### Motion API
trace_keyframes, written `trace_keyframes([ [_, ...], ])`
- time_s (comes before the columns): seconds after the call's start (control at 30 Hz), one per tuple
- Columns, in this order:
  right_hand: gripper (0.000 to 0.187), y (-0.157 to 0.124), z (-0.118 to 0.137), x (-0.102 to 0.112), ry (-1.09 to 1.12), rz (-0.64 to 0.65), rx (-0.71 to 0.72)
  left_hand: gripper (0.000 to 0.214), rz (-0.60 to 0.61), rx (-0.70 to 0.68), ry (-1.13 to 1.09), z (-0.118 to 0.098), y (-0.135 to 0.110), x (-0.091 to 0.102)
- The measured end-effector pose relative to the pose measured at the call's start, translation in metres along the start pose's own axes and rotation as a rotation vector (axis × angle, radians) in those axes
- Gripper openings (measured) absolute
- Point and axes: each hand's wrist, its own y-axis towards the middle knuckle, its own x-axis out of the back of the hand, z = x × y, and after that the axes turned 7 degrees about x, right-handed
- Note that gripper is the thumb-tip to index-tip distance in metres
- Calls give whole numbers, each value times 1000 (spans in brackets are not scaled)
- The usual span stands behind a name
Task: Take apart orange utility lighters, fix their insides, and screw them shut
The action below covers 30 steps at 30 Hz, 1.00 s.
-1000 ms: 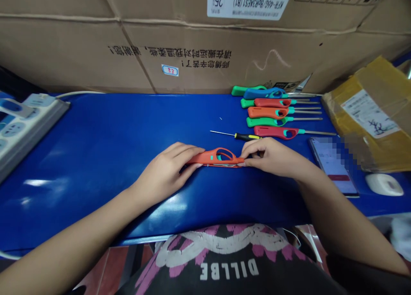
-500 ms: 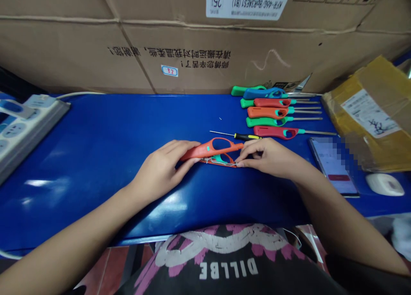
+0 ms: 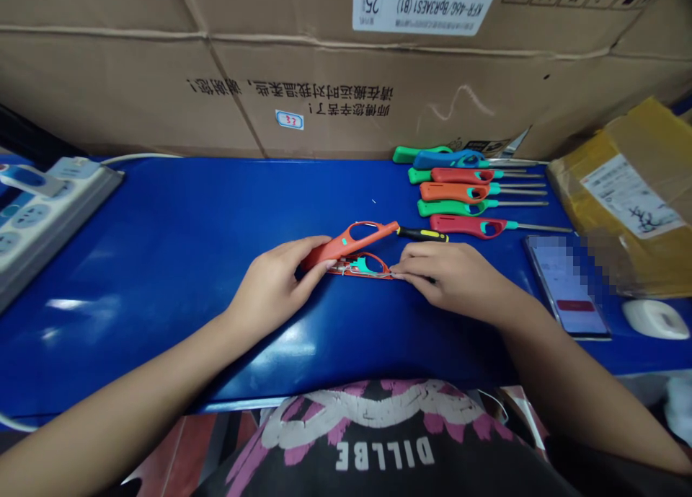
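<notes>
A red-orange stick lighter has its casing split into two halves that gape at the front. My left hand (image 3: 270, 280) is closed on the rear of it, thumb below and fingers over the upper half (image 3: 338, 246). Inside the lower half (image 3: 380, 257) show a teal trigger (image 3: 361, 265) and thin wire. My right hand (image 3: 454, 277) is closed in a pinch at the front end of the lower half; whether the fingertips also grip the wire is too small to tell. Behind the raised upper half lies a black-and-yellow screwdriver (image 3: 424, 234), its shaft mostly hidden.
Several assembled stick lighters (image 3: 465, 225) lie in a row at the back right. Right of them are a taped parcel (image 3: 638, 201), a phone (image 3: 567, 288) and a white case (image 3: 655, 318). A power strip (image 3: 59, 201) sits left. A large cardboard box (image 3: 324, 71) walls off the back.
The front of the upper casing half has lifted away from the lower half, widening the gap. My right fingers have left the upper half's tip and stay pinched at the lower half's front.
</notes>
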Motion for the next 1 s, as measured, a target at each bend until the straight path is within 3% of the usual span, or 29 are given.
trace_keyframes([
  [0.27,22,0,5,-2,-167,26,84,39,20,41,-2,-1,-1,-2],
  [0.5,22,3,13,-4,-203,53,6,39,28,52,40,-3,-1,-1],
  [0.67,22,5,7,-9,-67,-46,-171,39,39,38,63,-3,-2,-1],
  [0.87,15,8,-4,-14,308,-251,-211,40,46,0,56,-4,-3,-1],
  [1.0,13,11,-5,-13,357,-280,-270,41,45,-16,33,-6,-4,0],
])
